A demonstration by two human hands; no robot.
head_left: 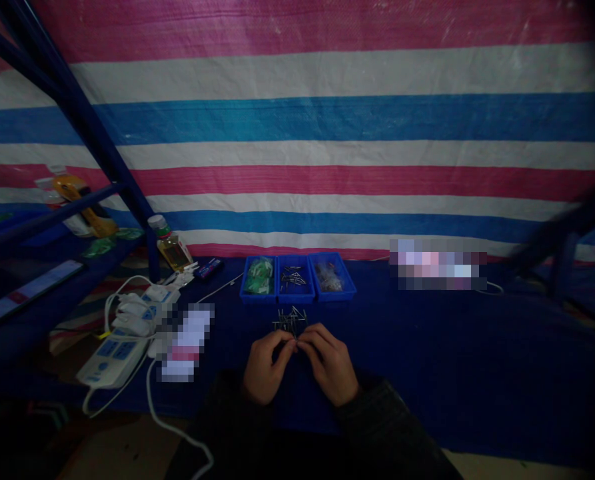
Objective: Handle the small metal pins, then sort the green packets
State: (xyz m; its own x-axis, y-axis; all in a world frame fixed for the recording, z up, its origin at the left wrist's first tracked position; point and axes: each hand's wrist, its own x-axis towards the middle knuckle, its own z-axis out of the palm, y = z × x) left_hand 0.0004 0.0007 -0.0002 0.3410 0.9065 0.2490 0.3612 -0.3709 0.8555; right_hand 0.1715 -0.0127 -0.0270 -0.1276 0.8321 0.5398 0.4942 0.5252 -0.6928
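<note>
My left hand (268,365) and my right hand (330,363) meet fingertip to fingertip over the blue table, both pinched closed. Whatever lies between their fingertips is too small to make out. Just beyond them is a loose pile of thin metal pieces (291,320). Behind the pile stand three blue trays side by side: the left tray (244,298) holds green and clear packets, the middle tray (296,298) some thin metal pieces, and the right tray (351,288) small clear pieces.
At the left lie a white power strip (112,363) with plugs and cables, and a blurred-out phone-like object (187,343). A bottle (172,250) stands by the blue frame post (142,213). Another blurred-out object (437,265) is at the back right.
</note>
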